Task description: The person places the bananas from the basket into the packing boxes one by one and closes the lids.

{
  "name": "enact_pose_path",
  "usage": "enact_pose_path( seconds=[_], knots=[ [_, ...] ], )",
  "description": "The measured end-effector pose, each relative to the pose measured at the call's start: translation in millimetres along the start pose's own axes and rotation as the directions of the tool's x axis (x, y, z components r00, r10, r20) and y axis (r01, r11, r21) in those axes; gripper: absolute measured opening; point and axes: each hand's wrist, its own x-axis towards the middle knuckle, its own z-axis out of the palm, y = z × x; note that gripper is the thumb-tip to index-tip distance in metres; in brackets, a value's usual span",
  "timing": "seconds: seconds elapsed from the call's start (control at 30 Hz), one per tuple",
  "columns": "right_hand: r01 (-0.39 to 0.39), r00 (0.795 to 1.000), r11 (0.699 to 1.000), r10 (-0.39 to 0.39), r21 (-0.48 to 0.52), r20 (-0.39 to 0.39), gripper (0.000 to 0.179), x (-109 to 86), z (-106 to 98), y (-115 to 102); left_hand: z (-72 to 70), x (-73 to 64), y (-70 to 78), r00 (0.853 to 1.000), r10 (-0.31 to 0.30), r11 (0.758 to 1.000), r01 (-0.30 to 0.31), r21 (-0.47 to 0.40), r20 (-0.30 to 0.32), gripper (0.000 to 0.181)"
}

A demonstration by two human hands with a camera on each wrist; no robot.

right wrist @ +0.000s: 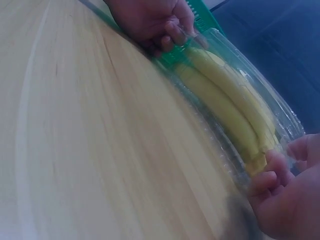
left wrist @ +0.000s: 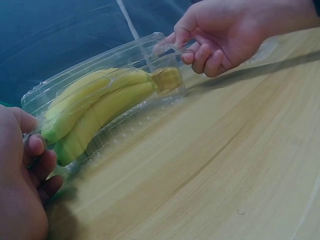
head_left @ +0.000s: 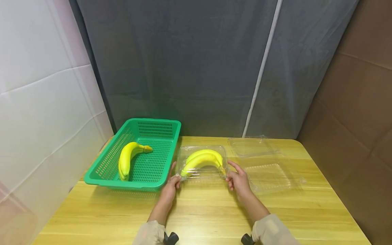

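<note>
A clear plastic clamshell box [head_left: 201, 177] sits on the table in front of me with a bunch of yellow bananas [head_left: 200, 161] inside. Its lid lies over the fruit. My left hand [head_left: 169, 189] pinches the box's left edge between thumb and curled fingers, near the bananas' greenish tips. At the opposite edge, by the brown stem end, my right hand [head_left: 240, 182] pinches the rim, thumb and index finger at the plastic. Both wrist views show the bananas [left wrist: 100, 105] through the ribbed, transparent wall.
To the left stands a green perforated basket [head_left: 179, 127] holding another bunch of bananas [head_left: 125, 160]. An open clear plastic box [head_left: 269, 173] lies at the right, its lid [head_left: 251, 148] folded back toward the grey curtain [head_left: 183, 68]. The wooden table [head_left: 208, 217] extends toward me.
</note>
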Motion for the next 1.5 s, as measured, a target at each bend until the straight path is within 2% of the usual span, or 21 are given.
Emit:
enact_pose_path(
  seconds=[0.6, 0.97, 1.07, 1.5],
  knots=[
    [-0.016, 1.0, 1.0, 0.016, -0.009, 0.018, 0.063, 2.9, -1.2, -6.2, -0.7, 0.1, -1.2, 0.999, 0.035, 0.999, -0.035, 0.006, 0.009, 0.063],
    [-0.017, 1.0, 1.0, 0.018, -0.016, 0.011, 0.06, 4.0, -1.3, -7.6, 0.0, 0.6, 0.0, 1.0, 0.022, 1.0, -0.022, 0.006, 0.014, 0.065],
    [-0.009, 1.0, 1.0, 0.009, -0.01, 0.002, 0.058, 3.6, -0.4, -7.4, 1.4, 0.7, 1.0, 1.0, 0.025, 1.0, -0.025, 0.004, 0.01, 0.064],
    [0.036, 0.993, 0.997, -0.028, 0.063, -0.117, 0.051, 1.3, 8.4, -1.4, 13.5, 9.3, 5.5, 0.998, -0.033, 0.999, 0.032, -0.012, -0.054, 0.062]
  ],
)
